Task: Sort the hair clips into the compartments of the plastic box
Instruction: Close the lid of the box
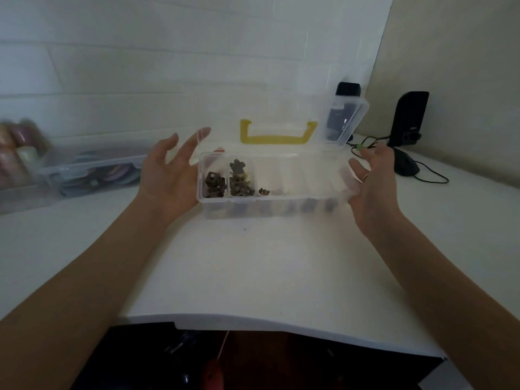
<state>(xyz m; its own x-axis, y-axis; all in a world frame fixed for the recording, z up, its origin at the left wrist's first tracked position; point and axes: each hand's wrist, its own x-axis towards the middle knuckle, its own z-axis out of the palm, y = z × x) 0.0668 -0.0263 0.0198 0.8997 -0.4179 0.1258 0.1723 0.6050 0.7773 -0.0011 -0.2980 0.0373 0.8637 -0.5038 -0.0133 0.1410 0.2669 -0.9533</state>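
Observation:
A clear plastic box (270, 206) stands on the white table with its lid (281, 128) up; the lid has a yellow handle (277, 137). Several dark hair clips (215, 185) fill the leftmost compartment and more dark clips (239, 180) the second. One small clip (263, 191) lies in the third. The compartments to the right look bare. My left hand (171, 173) is at the box's left end, fingers spread, holding nothing. My right hand (371, 184) is at the right end, fingers spread, with a ring on one finger. Whether either palm touches the box I cannot tell.
Another clear container (92, 170) with coloured items sits at the far left, blurred tubes (19, 144) beside it. A dark bottle (344, 108) stands behind the lid. A black speaker (409, 119), a mouse (405, 164) and cables lie at the right. The table's front edge (281, 325) is near me.

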